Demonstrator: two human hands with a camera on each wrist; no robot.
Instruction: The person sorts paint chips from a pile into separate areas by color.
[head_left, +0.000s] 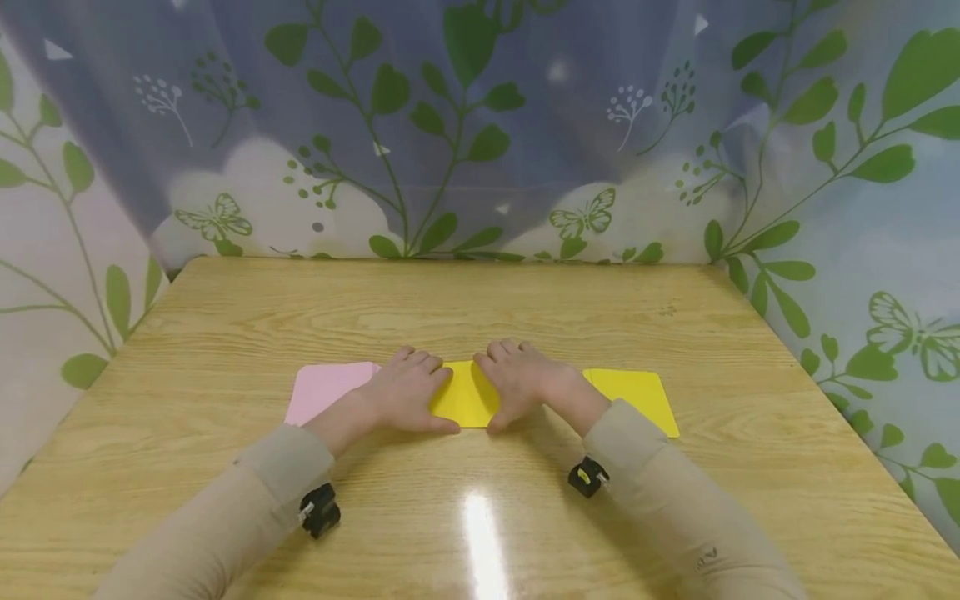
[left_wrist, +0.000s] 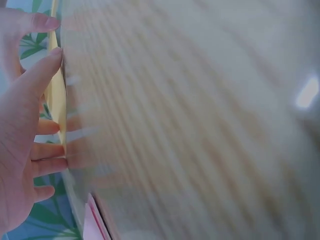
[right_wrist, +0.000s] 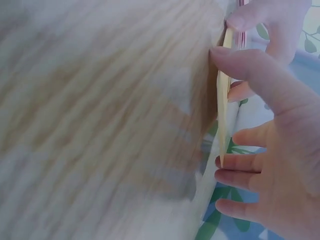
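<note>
Between both hands a yellow sheet of card [head_left: 463, 400] lies low over the wooden table, with faint upright lines near its middle. My left hand [head_left: 408, 392] grips its left part, thumb at the near edge and fingers toward the far edge. On the right part, my right hand [head_left: 517, 379] holds it the same way, the two thumb tips close together. The wrist views show the yellow card [left_wrist: 59, 100] nearly edge-on, with the thumb and fingertips of each hand along it. Both palms hide much of the card in the head view.
Left of the hands lies a pink piece of card [head_left: 326, 390], layered at its edge in the left wrist view. A second yellow card [head_left: 637, 396] lies to the right, partly behind the right sleeve. A leaf-patterned curtain [head_left: 480, 150] hangs behind the wooden table [head_left: 420, 308].
</note>
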